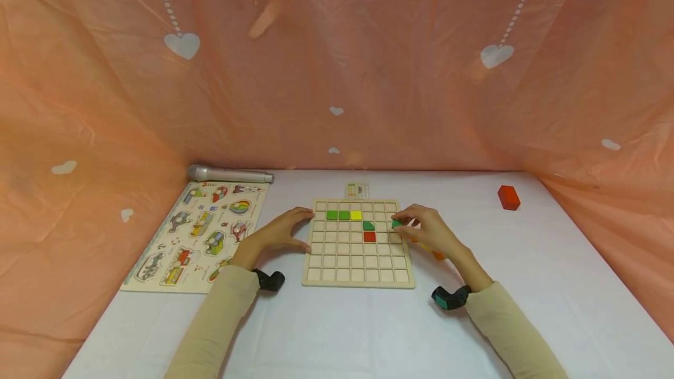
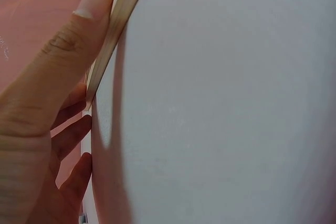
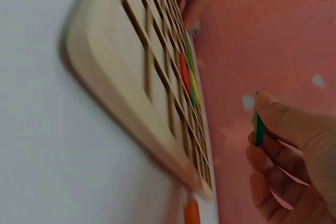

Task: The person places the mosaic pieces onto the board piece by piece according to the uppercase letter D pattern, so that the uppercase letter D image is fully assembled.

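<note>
A wooden grid board (image 1: 358, 284) lies on the white table between my hands. My left hand (image 1: 276, 233) is spread along its left edge, thumb and fingertips at the rim; the left wrist view shows the thumb (image 2: 94, 3) against the board's side. Pinched between thumb and fingers of my right hand (image 1: 429, 231) is a thin green tile (image 3: 259, 124), over the board's right side. On the grid sit two light green squares (image 1: 338, 215), a yellow square (image 1: 356, 215), a green quarter-round tile (image 1: 368, 226) and, just below that, a red square (image 1: 370, 237).
Behind the board lies a small pattern card (image 1: 357, 190). Orange and yellow pieces (image 1: 439, 255) are partly hidden under my right hand. A red block (image 1: 508, 197) stands at the far right. To the left are a picture puzzle board (image 1: 202, 250) and a silver microphone (image 1: 231, 174).
</note>
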The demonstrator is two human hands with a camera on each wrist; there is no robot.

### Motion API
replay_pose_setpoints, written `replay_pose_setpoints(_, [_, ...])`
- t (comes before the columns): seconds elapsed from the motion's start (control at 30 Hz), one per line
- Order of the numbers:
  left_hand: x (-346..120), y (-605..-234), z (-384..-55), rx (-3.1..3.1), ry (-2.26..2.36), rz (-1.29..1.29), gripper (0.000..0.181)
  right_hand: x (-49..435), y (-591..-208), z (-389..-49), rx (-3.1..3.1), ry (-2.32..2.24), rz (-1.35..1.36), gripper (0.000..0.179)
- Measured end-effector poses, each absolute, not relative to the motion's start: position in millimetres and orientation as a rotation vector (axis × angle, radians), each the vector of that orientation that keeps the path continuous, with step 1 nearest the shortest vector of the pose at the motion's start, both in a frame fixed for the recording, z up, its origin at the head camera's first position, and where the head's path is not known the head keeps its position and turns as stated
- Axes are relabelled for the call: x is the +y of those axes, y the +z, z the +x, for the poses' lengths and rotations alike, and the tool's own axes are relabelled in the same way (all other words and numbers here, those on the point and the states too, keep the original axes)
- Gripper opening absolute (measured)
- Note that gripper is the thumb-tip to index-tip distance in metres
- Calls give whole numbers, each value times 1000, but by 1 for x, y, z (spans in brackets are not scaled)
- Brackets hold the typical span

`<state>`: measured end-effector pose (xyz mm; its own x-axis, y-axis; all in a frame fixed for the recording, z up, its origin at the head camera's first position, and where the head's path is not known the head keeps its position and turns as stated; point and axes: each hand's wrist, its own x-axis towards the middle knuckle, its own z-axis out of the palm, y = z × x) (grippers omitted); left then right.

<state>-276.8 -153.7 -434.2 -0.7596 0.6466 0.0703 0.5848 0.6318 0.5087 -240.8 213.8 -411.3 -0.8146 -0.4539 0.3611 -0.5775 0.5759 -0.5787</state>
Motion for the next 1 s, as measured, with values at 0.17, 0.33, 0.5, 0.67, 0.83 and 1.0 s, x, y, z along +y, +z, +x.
replay_pose_setpoints(0.17, [-153, -434, -276, 2736, 780, 1036, 85, 183, -416, -234, -2660, 1140, 943, 26])
replay_pose_setpoints(0.33, [-153, -433, -276, 2740, 774, 1031, 85, 167, -423, -229, -2688, 1153, 1000, 26])
replay_pose_setpoints(0.5, [-153, -433, -275, 2737, 775, 1034, 85, 163, -431, -231, -2699, 1059, 1064, 28])
replay_pose_setpoints(0.67, [-154, -435, -277, 2729, 776, 1033, 84, 163, -433, -233, -2702, 943, 1101, 25])
replay_pose_setpoints(0.83, [-155, -436, -278, 2739, 769, 1050, 85, 162, -431, -230, -2724, 882, 1076, 23])
replay_pose_setpoints(1.0, [-155, -436, -278, 2739, 772, 1057, 85, 161, -430, -229, -2733, 853, 1080, 20])
